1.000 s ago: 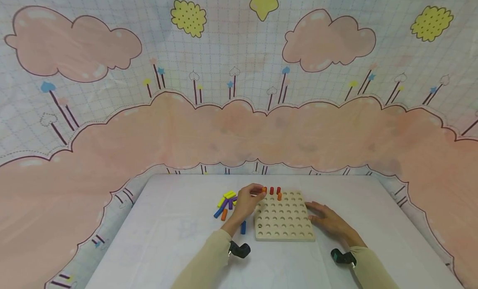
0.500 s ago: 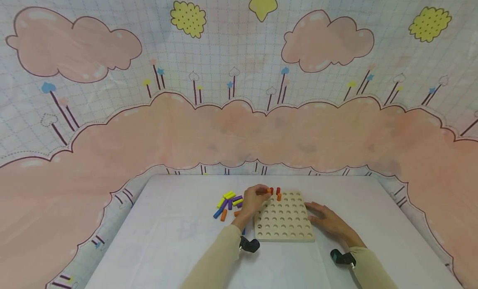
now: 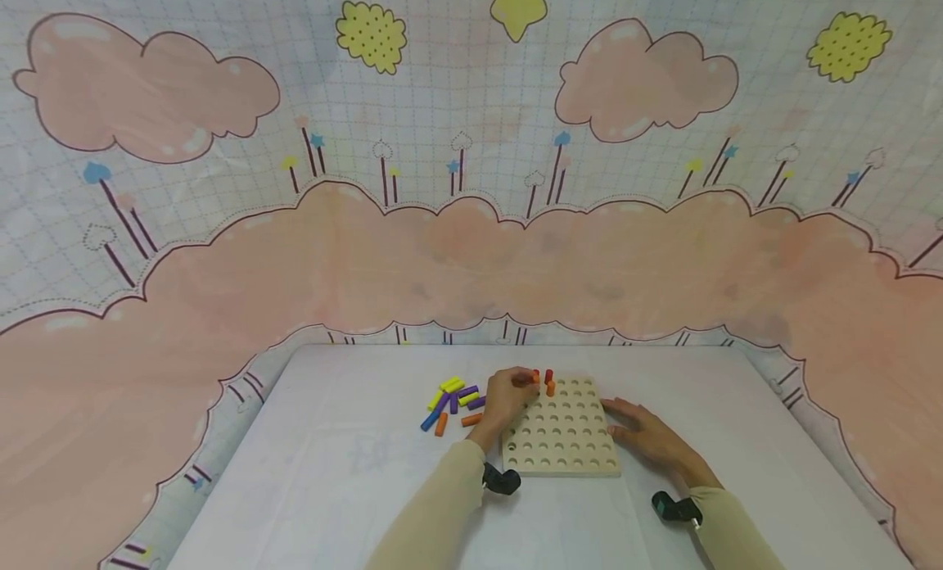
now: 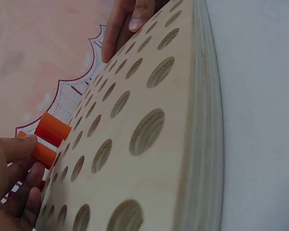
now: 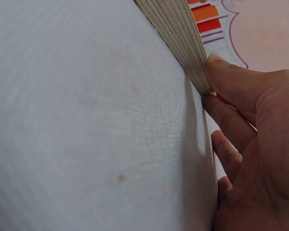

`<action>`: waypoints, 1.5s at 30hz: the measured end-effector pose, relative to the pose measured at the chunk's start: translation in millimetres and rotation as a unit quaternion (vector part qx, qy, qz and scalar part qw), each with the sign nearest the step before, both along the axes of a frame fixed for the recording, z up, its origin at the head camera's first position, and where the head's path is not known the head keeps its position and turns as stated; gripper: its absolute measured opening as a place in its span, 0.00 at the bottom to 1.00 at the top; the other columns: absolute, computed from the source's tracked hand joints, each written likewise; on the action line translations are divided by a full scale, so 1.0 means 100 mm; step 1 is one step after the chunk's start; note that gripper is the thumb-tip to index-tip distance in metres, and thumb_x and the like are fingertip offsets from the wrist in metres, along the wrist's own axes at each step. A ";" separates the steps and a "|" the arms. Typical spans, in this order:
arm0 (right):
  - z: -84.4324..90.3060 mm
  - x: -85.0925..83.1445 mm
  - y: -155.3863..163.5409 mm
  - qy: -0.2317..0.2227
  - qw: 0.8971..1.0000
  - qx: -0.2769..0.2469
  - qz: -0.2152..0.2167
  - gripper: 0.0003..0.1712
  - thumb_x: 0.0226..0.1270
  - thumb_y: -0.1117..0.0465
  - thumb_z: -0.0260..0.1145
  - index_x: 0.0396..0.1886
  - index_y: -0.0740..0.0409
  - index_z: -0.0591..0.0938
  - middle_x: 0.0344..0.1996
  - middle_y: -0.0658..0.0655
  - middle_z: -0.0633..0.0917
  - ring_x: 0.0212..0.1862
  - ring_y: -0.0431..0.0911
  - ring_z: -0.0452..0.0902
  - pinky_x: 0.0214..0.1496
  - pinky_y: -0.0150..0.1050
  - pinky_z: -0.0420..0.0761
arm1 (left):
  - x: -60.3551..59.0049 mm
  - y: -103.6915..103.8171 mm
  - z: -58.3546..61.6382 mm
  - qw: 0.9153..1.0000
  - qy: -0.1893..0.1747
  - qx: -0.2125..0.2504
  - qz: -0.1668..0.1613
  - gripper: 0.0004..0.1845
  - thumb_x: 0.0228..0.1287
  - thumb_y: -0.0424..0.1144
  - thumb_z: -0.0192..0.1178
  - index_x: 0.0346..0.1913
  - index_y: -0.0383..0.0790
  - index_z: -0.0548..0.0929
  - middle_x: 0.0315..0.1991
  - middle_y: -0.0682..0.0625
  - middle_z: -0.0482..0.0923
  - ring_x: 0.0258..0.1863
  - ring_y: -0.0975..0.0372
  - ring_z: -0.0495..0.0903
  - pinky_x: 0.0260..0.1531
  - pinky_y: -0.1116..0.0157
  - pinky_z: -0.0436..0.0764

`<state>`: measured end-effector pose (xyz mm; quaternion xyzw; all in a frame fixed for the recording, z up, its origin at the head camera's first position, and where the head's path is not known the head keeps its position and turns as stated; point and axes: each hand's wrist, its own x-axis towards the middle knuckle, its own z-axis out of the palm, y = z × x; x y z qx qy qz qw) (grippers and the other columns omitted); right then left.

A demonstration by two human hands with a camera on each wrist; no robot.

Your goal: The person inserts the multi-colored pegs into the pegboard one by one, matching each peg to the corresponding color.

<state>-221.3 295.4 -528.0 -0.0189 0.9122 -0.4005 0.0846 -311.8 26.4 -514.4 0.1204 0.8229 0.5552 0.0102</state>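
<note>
Wooden pegboard (image 3: 570, 436) mostly unfilled; left hand (image 3: 507, 400) pinches orange peg (image 4: 43, 154) beside standing pegs (image 3: 550, 388); loose pegs (image 3: 453, 404) remain leftward; right hand (image 3: 650, 436), fingers extended, touches edge.

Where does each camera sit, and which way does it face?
Head: worn on the head, facing forward and down at the white table, pegboard and patterned cloth; left hand, right hand and sleeves show.
Left wrist: looks across the pegboard's holes; the left hand pinches an orange peg, and part of the right hand shows at the top.
Right wrist: looks along the white table to the pegboard's edge; only the right hand shows.
Both wrist views share the pegboard and right hand.
</note>
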 end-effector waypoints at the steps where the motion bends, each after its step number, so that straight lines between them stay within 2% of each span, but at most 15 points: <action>1: 0.00 0.00 0.00 -0.001 1.000 -0.001 -0.001 0.35 0.67 0.44 0.63 0.72 0.46 0.69 0.77 0.66 0.56 0.77 0.69 0.43 0.72 0.72 0.41 | 0.00 0.00 0.00 1.000 -0.004 -0.006 0.001 0.09 0.61 0.36 0.67 0.45 0.43 0.87 0.39 0.52 0.86 0.37 0.66 0.80 0.43 0.66 0.80; 4: 0.00 0.01 0.00 -0.002 1.000 0.004 0.000 0.36 0.67 0.43 0.63 0.72 0.46 0.68 0.77 0.66 0.56 0.77 0.69 0.43 0.71 0.72 0.41 | 0.02 0.01 -0.01 1.000 -0.012 -0.023 0.002 0.09 0.62 0.36 0.67 0.45 0.44 0.87 0.39 0.53 0.85 0.37 0.66 0.79 0.44 0.66 0.80; 15: 0.00 0.01 -0.01 -0.005 1.000 -0.005 -0.001 0.36 0.67 0.43 0.63 0.72 0.46 0.69 0.77 0.66 0.56 0.77 0.69 0.43 0.72 0.71 0.42 | 0.01 0.03 -0.03 0.998 0.004 -0.056 0.004 0.08 0.60 0.36 0.68 0.42 0.44 0.87 0.36 0.54 0.85 0.35 0.67 0.79 0.43 0.66 0.80; 26: -0.02 0.01 0.00 -0.003 1.000 -0.006 0.003 0.35 0.67 0.43 0.63 0.72 0.46 0.69 0.76 0.66 0.56 0.76 0.69 0.43 0.71 0.72 0.42 | 0.05 -0.02 0.02 0.999 -0.023 -0.046 0.006 0.09 0.62 0.37 0.67 0.46 0.44 0.86 0.39 0.54 0.84 0.37 0.65 0.78 0.46 0.64 0.80; 32: 0.00 0.00 -0.01 -0.002 1.000 -0.004 0.003 0.35 0.68 0.44 0.63 0.72 0.47 0.69 0.76 0.67 0.56 0.76 0.69 0.43 0.71 0.72 0.42 | 0.08 -0.09 0.08 1.000 0.002 -0.032 -0.001 0.10 0.64 0.35 0.65 0.47 0.42 0.86 0.41 0.52 0.85 0.39 0.64 0.81 0.44 0.65 0.82; 39: 0.00 0.01 0.00 0.000 1.000 0.000 0.004 0.35 0.67 0.43 0.63 0.71 0.46 0.69 0.76 0.67 0.57 0.76 0.69 0.44 0.71 0.72 0.43 | 0.11 -0.25 0.18 0.998 0.053 -0.005 -0.025 0.11 0.63 0.36 0.66 0.47 0.36 0.86 0.41 0.48 0.87 0.42 0.60 0.83 0.46 0.63 0.82; 45: 0.03 0.01 -0.01 0.000 1.000 0.000 0.006 0.34 0.68 0.44 0.63 0.72 0.46 0.69 0.76 0.67 0.56 0.77 0.69 0.43 0.72 0.72 0.41 | 0.15 -0.42 0.29 0.997 0.068 -0.011 -0.028 0.12 0.65 0.37 0.64 0.48 0.38 0.85 0.42 0.49 0.86 0.44 0.60 0.83 0.44 0.67 0.82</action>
